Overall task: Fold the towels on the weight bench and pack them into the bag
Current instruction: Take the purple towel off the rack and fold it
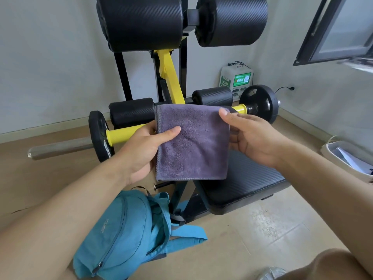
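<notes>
Towel (192,141), grey and folded into a rough square, hangs in the air between both hands, above the black padded surface (246,182) of the weight bench. The left hand (141,152) pinches its left edge: the thumb lies across the front of the cloth, and the other fingers (150,126) are curled behind it. The right hand (256,138) holds the top right corner, thumb on the near side, the rest of its fingers seemingly tucked behind the cloth, though the towel hides most of them. Below the left fingers, a blue bag (123,235) lies on the floor, touching the bench's frame, its straps spread to the right. Beyond the fingers stand yellow bars (125,134) with black weight plates (260,104) and foam rollers (132,112).
</notes>
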A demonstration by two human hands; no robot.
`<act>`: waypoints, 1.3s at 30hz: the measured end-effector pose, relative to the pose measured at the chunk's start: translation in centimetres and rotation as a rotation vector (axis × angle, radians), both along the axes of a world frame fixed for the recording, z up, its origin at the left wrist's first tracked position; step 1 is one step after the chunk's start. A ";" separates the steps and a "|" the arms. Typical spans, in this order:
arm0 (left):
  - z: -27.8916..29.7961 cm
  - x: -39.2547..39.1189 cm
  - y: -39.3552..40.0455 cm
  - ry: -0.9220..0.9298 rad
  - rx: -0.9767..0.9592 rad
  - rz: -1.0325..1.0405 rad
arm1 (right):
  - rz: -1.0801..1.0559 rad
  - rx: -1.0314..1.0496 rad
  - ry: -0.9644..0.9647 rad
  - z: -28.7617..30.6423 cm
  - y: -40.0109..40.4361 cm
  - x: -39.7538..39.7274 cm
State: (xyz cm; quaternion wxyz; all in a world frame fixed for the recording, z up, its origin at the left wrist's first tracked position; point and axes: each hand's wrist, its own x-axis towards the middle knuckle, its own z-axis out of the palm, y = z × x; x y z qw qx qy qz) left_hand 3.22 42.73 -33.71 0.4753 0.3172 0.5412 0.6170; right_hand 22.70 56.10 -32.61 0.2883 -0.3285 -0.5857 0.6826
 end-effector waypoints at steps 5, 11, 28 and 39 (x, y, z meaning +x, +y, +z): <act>0.0 0.3 0.0 -0.008 0.049 -0.002 | 0.022 0.026 0.012 0.5 -0.7 0.1; -0.1 0.5 0.0 0.015 0.036 -0.026 | -0.054 -0.025 0.102 0.7 -0.8 -0.1; -1.5 1.5 1.2 -0.234 -0.173 -0.085 | 0.206 0.017 -0.241 -0.3 0.0 1.4; -3.1 0.4 2.2 -0.111 -0.174 -0.269 | 0.155 0.022 -0.134 -1.7 1.8 2.0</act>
